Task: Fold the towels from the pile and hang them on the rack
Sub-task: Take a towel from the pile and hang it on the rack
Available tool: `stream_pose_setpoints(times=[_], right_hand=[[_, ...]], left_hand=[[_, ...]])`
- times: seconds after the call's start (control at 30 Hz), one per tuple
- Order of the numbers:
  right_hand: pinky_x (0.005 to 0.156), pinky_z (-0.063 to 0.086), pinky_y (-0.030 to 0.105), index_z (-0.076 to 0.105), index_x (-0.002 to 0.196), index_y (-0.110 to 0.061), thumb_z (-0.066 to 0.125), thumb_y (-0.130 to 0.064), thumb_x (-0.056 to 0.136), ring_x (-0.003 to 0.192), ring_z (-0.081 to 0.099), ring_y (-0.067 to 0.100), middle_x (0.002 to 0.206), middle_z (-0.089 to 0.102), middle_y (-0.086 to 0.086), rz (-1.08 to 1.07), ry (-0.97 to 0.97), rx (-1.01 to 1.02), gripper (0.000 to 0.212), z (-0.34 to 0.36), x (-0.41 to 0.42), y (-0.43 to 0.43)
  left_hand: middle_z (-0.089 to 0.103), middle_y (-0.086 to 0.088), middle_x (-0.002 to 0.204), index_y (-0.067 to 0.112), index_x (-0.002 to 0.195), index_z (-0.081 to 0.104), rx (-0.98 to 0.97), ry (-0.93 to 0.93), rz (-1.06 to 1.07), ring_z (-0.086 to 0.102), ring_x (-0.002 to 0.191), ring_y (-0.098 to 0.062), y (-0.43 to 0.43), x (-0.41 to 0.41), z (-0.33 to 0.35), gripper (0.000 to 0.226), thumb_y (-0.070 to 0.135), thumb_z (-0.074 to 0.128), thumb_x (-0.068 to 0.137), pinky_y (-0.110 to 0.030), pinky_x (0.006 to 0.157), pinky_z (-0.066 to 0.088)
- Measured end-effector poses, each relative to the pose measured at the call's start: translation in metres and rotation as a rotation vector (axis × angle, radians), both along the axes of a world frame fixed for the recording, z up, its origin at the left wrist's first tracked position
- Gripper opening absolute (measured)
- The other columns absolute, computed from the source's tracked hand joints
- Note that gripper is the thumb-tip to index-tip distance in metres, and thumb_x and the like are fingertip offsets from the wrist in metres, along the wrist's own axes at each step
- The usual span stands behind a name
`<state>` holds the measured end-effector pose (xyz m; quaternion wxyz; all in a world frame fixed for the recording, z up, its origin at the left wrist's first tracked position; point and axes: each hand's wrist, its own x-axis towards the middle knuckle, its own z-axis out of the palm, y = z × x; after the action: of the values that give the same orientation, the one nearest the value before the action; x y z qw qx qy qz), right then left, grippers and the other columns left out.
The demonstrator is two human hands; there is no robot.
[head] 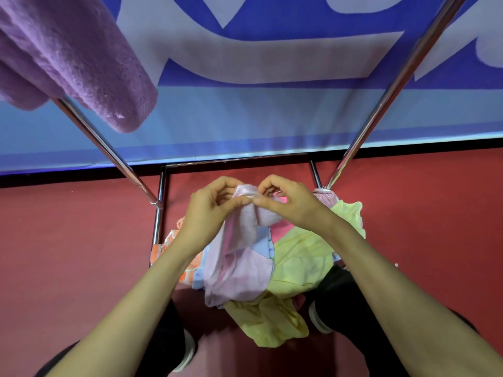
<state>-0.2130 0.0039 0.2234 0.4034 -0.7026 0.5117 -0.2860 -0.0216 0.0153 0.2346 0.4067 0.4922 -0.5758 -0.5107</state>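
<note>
Towel (239,270) under left grip (206,210), right grip (288,202)

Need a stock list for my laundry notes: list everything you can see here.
purple towel: one, purple, draped over the rack's left bar, top left
rack: one, shiny metal, slanted bars left and right, base frame on the floor
pale pink towel: one, pale pink, lifted above the pile
pile: one, yellow, orange, light blue and bright pink towels, at the rack's base
banner: one, blue and white, behind the rack
floor: one, red, under everything
shoes: two, white-edged, either side of the pile's near end
left hand: one, fingers pinch the pale pink towel's top
right hand: one, fingers pinch the same towel, beside the left hand
</note>
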Motion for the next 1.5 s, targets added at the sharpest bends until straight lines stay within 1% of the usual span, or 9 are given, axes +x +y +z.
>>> stream_pose_setpoints(times=[0.07,0.17,0.33,0.47,0.63,0.8,1.03,1.2,1.5], right_hand=[[0.088,0.044,0.037,0.062,0.090,-0.015,0.066,-0.026,0.086,0.090,0.055,0.020,0.090,0.060,0.000,0.040,0.329,-0.034,0.012,-0.011,-0.009,-0.003],[0.092,0.031,0.034,0.064,0.102,-0.016,0.058,-0.024,0.091,0.103,0.051,0.023,0.100,0.059,0.002,0.013,0.598,-0.050,0.014,-0.016,-0.019,-0.001],[0.092,0.030,0.036,0.066,0.099,-0.015,0.067,-0.020,0.084,0.098,0.054,0.027,0.092,0.063,0.003,-0.156,0.602,-0.320,0.016,-0.008,-0.023,0.005],[0.093,0.030,0.034,0.063,0.109,-0.012,0.074,-0.024,0.079,0.098,0.053,0.025,0.086,0.064,0.001,-0.224,0.634,-0.417,0.034,0.016,-0.030,0.015],[0.101,0.024,0.035,0.058,0.128,-0.025,0.064,-0.034,0.087,0.119,0.045,0.023,0.114,0.064,0.002,-0.072,0.875,-0.326,0.042,0.075,-0.031,0.019],[0.096,0.029,0.038,0.065,0.119,-0.025,0.060,-0.035,0.089,0.113,0.046,0.026,0.095,0.053,0.001,-0.001,0.929,-0.431,0.031,0.178,-0.032,0.027],[0.076,0.030,0.033,0.071,0.103,-0.016,0.064,-0.029,0.088,0.089,0.044,0.021,0.083,0.045,0.000,-0.107,0.819,-0.589,0.021,0.330,-0.024,0.049],[0.080,0.048,0.044,0.070,0.096,-0.008,0.071,-0.028,0.084,0.091,0.051,0.025,0.093,0.049,0.005,-0.181,0.700,-0.601,0.023,0.413,-0.018,0.064],[0.061,0.042,0.024,0.054,0.077,-0.014,0.076,-0.019,0.081,0.070,0.052,0.013,0.077,0.057,-0.001,-0.129,0.348,-0.551,0.022,0.482,-0.028,0.090]], left_hand=[[0.071,0.011,0.081,0.016,0.089,0.064,0.016,0.070,0.036,0.063,0.080,-0.005,-0.002,0.007,0.006,0.022,-0.001,0.071,0.078,-0.019,0.080,0.051],[0.070,0.007,0.083,0.012,0.093,0.064,0.031,0.102,0.054,0.062,0.084,-0.011,-0.001,0.020,0.011,0.019,0.001,0.069,0.079,-0.029,0.087,0.050],[0.067,-0.012,0.093,0.010,0.096,0.063,0.012,0.003,0.069,0.060,0.089,-0.019,0.010,0.029,0.013,0.016,0.000,0.066,0.085,-0.045,0.093,0.047],[0.068,-0.003,0.088,0.018,0.092,0.060,-0.054,-0.078,0.099,0.061,0.086,-0.011,0.020,0.032,0.023,0.020,-0.001,0.063,0.088,-0.031,0.085,0.048],[0.068,0.003,0.086,0.026,0.088,0.056,-0.157,-0.170,0.118,0.060,0.079,0.002,0.034,0.029,0.064,0.026,0.001,0.061,0.089,-0.017,0.077,0.045],[0.065,-0.003,0.087,0.023,0.088,0.053,-0.288,-0.113,0.159,0.059,0.075,0.004,0.044,0.030,0.150,0.026,-0.002,0.058,0.090,-0.012,0.076,0.045],[0.067,0.001,0.084,0.022,0.090,0.056,-0.468,-0.051,0.217,0.061,0.078,-0.003,0.055,0.041,0.276,0.019,0.003,0.060,0.091,-0.014,0.078,0.047],[0.061,0.003,0.087,0.016,0.094,0.059,-0.523,0.024,0.206,0.056,0.066,0.006,0.060,0.045,0.350,0.013,0.003,0.059,0.092,-0.008,0.062,0.045],[0.060,-0.009,0.077,0.016,0.088,0.043,-0.552,0.281,0.228,0.061,0.073,-0.011,0.064,0.047,0.412,0.028,-0.003,0.065,0.086,-0.019,0.066,0.053]])
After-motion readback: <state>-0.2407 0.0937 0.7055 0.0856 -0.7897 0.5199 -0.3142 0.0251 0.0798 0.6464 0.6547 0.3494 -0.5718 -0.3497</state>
